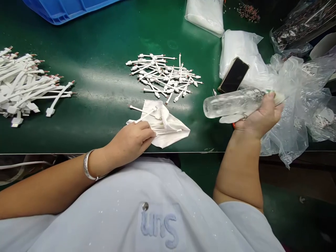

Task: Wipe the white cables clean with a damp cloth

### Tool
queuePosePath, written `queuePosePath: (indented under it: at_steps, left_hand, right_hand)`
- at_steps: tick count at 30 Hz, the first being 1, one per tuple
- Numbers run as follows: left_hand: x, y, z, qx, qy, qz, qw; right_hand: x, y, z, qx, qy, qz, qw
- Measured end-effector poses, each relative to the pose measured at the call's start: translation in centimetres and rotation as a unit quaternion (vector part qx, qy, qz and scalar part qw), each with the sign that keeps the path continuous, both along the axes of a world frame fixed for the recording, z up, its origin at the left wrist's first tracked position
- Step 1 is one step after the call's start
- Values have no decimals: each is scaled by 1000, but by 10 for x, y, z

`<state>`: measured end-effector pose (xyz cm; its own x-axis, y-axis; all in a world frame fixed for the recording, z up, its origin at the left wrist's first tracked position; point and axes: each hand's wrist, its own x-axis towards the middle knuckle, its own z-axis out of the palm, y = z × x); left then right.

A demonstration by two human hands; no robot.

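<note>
My left hand (133, 140) is closed, its fingertips pressed together at the left edge of a crumpled white cloth (170, 140). Short white cables (145, 115) lie on and across this cloth beside my fingers. What is under the fingertips is partly hidden. Raised over the table's right side, my right hand (265, 117) grips a clear bottle (233, 103) near its top end. The bottle is tilted almost flat, its base pointing left. Beyond the cloth lies a loose pile of short white cables (165, 75) with small connectors and coppery ends.
A larger heap of white cables (26, 84) spreads at the left. A blue bin (65, 12) stands at the back left. White packed bags (240, 49), a dark phone (233, 75) and crumpled clear plastic bags (288, 115) crowd the right of the green table (105, 45).
</note>
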<state>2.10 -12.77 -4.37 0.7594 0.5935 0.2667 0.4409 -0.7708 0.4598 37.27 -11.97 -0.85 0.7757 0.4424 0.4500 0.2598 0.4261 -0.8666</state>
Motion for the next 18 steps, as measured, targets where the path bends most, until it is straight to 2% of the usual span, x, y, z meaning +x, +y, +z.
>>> queuePosePath:
  at_steps: [1,3,5,7,9,11,12,13,14,16,18]
  left_hand:
    - [0,0,0,-4,0,0,1000]
    - [0,1,1,-7,-2,1,1000]
    - [1,1,1,-6,-4,2,1000]
    - [1,1,1,-3,-5,1,1000]
    - [1,1,2,-1,-3,0,1000]
    - [1,1,2,-1,-1,-1,1000]
    - [1,0,2,-1,0,-2,1000]
    - [1,0,2,-2,0,-2,1000]
    - [1,0,1,-3,0,-1,1000]
    - [1,1,1,0,1,2,1000]
    - [1,1,1,7,3,3,1000]
  right_hand:
    - [-4,-2,2,7,-89,-32,996]
    - [-11,-4,9,-16,-235,-90,968]
    - [-16,-5,17,-78,-350,-102,928]
    - [-19,-6,26,-121,-432,-99,888]
    - [-27,-11,33,-129,-491,-125,852]
    - [-44,-21,36,-92,-534,-169,823]
    - [-56,-28,35,-73,-555,-170,811]
    - [-71,-36,32,-53,-584,-139,798]
    - [-88,-44,26,-47,-622,-60,779]
    - [-120,-58,10,-146,-652,126,733]
    - [-145,-67,-10,-180,-675,204,686]
